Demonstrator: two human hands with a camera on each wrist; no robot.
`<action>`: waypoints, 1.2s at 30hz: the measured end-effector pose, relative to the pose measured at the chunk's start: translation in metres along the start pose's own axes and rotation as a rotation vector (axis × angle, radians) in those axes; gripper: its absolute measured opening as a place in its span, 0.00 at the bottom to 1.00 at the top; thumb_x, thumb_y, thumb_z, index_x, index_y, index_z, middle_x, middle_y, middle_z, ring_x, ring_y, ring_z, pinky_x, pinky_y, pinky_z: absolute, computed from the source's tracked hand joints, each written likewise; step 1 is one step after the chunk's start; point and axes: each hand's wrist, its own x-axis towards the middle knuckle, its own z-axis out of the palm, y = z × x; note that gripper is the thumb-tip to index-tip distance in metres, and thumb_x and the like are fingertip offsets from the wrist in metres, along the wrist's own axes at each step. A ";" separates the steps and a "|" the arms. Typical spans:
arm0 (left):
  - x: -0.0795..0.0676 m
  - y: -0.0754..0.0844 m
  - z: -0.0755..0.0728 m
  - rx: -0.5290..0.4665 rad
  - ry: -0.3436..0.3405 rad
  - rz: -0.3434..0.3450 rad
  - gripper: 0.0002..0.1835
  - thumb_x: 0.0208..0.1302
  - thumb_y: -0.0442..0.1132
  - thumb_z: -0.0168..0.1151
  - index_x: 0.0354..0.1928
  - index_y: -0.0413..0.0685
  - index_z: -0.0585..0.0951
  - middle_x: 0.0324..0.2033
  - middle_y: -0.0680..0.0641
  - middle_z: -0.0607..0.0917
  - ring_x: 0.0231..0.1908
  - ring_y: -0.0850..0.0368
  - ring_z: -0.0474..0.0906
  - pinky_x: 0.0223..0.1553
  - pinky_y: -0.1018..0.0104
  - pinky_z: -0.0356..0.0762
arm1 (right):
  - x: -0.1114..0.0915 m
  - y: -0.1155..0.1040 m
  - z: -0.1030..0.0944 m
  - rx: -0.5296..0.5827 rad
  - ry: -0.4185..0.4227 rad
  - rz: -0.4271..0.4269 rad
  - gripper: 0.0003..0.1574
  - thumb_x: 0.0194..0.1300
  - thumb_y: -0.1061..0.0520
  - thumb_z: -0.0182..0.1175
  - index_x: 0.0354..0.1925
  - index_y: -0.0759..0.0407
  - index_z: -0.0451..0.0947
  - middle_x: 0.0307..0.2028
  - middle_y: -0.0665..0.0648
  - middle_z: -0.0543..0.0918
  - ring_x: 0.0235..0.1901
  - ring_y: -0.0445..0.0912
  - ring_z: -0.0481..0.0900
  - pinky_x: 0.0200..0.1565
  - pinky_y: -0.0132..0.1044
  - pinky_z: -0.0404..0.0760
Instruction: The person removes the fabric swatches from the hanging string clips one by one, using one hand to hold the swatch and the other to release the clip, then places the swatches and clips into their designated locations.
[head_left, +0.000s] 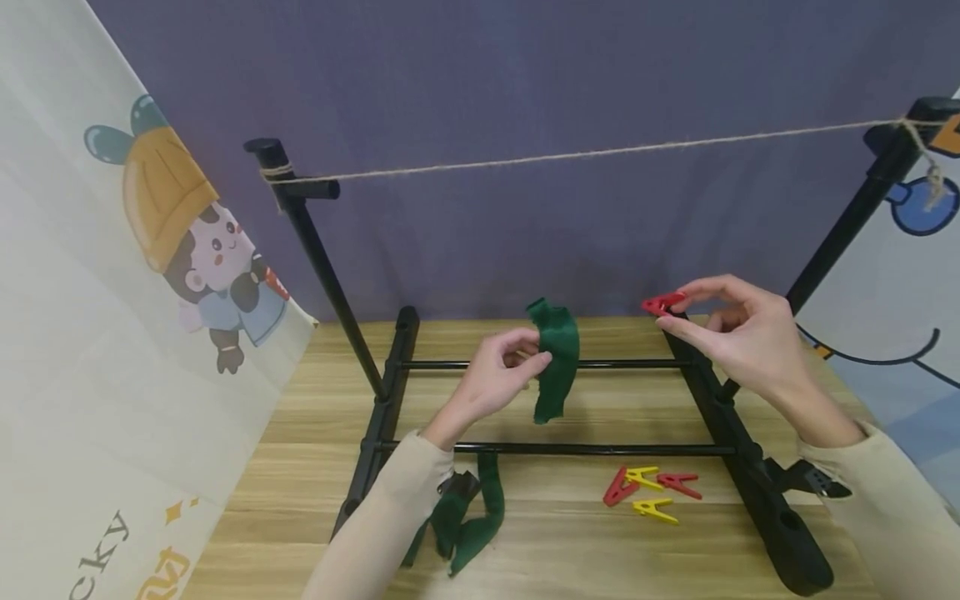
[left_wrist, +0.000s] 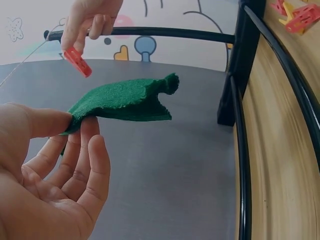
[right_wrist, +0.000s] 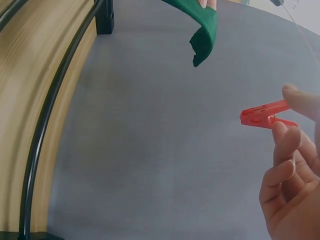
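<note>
My left hand (head_left: 501, 371) pinches a strip of green cloth (head_left: 558, 362) near its middle edge, thumb on one side and fingers on the other. Both ends of the strip droop in the left wrist view, where the green cloth (left_wrist: 125, 100) looks slightly folded. To the right, my right hand (head_left: 750, 333) holds a red clothespin (head_left: 663, 303) by its handles between thumb and fingers. In the right wrist view the red clothespin (right_wrist: 262, 115) points toward the cloth, apart from it. A thin string (head_left: 525, 159) runs above both hands between two black posts.
Several red and yellow clothespins (head_left: 651, 492) lie on the wooden table (head_left: 555, 542) at front right. More green strips (head_left: 480, 529) lie beneath my left forearm, partly hidden. The black frame (head_left: 562, 449) has two low crossbars and side posts; a grey-blue backdrop (head_left: 525, 75) stands behind.
</note>
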 end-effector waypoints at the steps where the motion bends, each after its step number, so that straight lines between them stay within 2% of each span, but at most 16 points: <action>1: -0.001 -0.001 0.000 -0.004 -0.001 0.000 0.14 0.72 0.40 0.63 0.56 0.45 0.83 0.44 0.43 0.87 0.40 0.38 0.85 0.35 0.61 0.85 | -0.001 0.001 0.000 0.000 -0.002 0.001 0.21 0.55 0.56 0.79 0.47 0.49 0.83 0.12 0.50 0.76 0.09 0.40 0.67 0.14 0.38 0.60; 5: -0.004 -0.002 0.000 -0.002 -0.003 -0.001 0.13 0.72 0.40 0.63 0.55 0.47 0.84 0.44 0.44 0.87 0.40 0.41 0.85 0.36 0.59 0.86 | -0.003 0.005 -0.001 -0.007 -0.012 0.013 0.21 0.56 0.55 0.78 0.47 0.49 0.83 0.13 0.50 0.77 0.10 0.40 0.68 0.14 0.37 0.61; 9: -0.007 -0.004 0.001 0.006 -0.002 -0.005 0.11 0.72 0.41 0.64 0.53 0.49 0.85 0.43 0.46 0.88 0.38 0.52 0.84 0.36 0.64 0.84 | -0.005 0.009 -0.001 -0.011 -0.025 0.032 0.21 0.56 0.54 0.78 0.48 0.49 0.82 0.14 0.47 0.77 0.10 0.41 0.68 0.14 0.37 0.61; 12: -0.008 -0.005 0.001 0.003 0.003 -0.007 0.11 0.72 0.40 0.64 0.52 0.48 0.85 0.42 0.46 0.88 0.37 0.56 0.83 0.36 0.66 0.83 | -0.006 0.011 0.000 -0.004 -0.025 0.036 0.22 0.57 0.55 0.78 0.48 0.49 0.82 0.15 0.47 0.77 0.10 0.41 0.67 0.14 0.38 0.60; 21: -0.012 -0.011 0.001 -0.019 0.009 -0.027 0.12 0.71 0.40 0.65 0.53 0.46 0.84 0.44 0.43 0.88 0.37 0.57 0.84 0.36 0.63 0.84 | -0.010 0.017 0.002 -0.004 0.014 0.010 0.24 0.55 0.59 0.78 0.49 0.54 0.82 0.17 0.42 0.77 0.10 0.38 0.67 0.13 0.36 0.59; 25: -0.013 -0.016 0.003 -0.028 0.004 -0.038 0.13 0.70 0.38 0.65 0.53 0.43 0.84 0.44 0.41 0.88 0.37 0.54 0.85 0.36 0.60 0.86 | -0.013 0.019 0.003 -0.003 0.017 0.025 0.23 0.56 0.58 0.77 0.50 0.53 0.82 0.16 0.44 0.77 0.09 0.39 0.67 0.12 0.35 0.60; 30: -0.016 -0.020 0.005 -0.010 0.010 -0.037 0.12 0.69 0.36 0.65 0.52 0.42 0.84 0.42 0.40 0.88 0.37 0.56 0.84 0.36 0.66 0.84 | -0.016 0.021 0.005 0.002 0.030 0.020 0.22 0.56 0.59 0.77 0.50 0.52 0.83 0.15 0.44 0.77 0.09 0.39 0.67 0.13 0.34 0.62; 36: -0.022 -0.025 0.005 0.039 0.001 -0.051 0.13 0.70 0.39 0.65 0.53 0.44 0.84 0.45 0.43 0.88 0.42 0.57 0.84 0.39 0.69 0.83 | -0.018 0.025 0.006 0.023 0.039 0.011 0.23 0.55 0.61 0.78 0.50 0.53 0.83 0.15 0.44 0.77 0.08 0.38 0.67 0.13 0.34 0.62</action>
